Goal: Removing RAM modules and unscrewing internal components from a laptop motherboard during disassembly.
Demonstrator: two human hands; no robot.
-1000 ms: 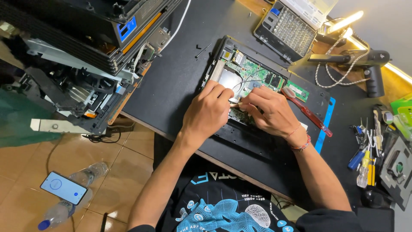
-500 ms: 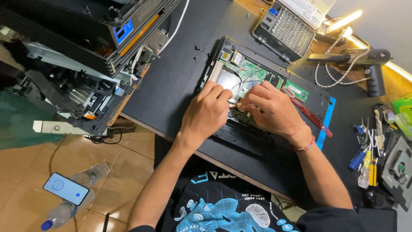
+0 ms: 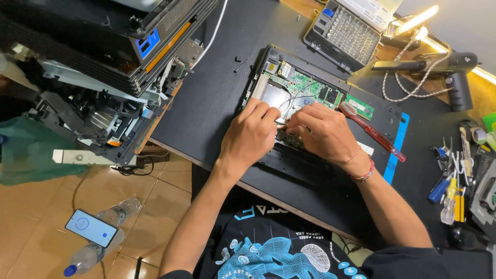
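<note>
Opened laptop (image 3: 310, 103): lies base-up on the black worktop (image 3: 217, 98), cover off, green circuit board (image 3: 305, 90) and a silver plate exposed. Black cables cross the board.

Left hand (image 3: 250, 137): rests on the laptop's near edge, fingers curled, fingertips pinched together at a small part where the two hands meet. What it grips is too small to tell.

Right hand (image 3: 323, 134): beside the left and touching it at the fingertips, fingers bent down onto the board's near edge. Thread bracelets on the wrist. Whether it holds anything cannot be told.

Red brush (image 3: 374, 134): lies on the laptop just right of the right hand, handle running toward the blue tape strip (image 3: 395, 150).

Loose green module (image 3: 360, 107): on the laptop's right part, beyond the brush head.

Bit case (image 3: 346, 33): open, at the worktop's far side, well apart from the hands.

Black handheld tool (image 3: 444, 64): far right, with a coiled cord, under a lit lamp (image 3: 416, 20).

Screwdrivers (image 3: 449, 191): heaped at the right edge.

Dismantled machines (image 3: 103, 77): stacked at the left.

Floor: phone (image 3: 91, 228) lying on plastic bottles (image 3: 98, 243).
</note>
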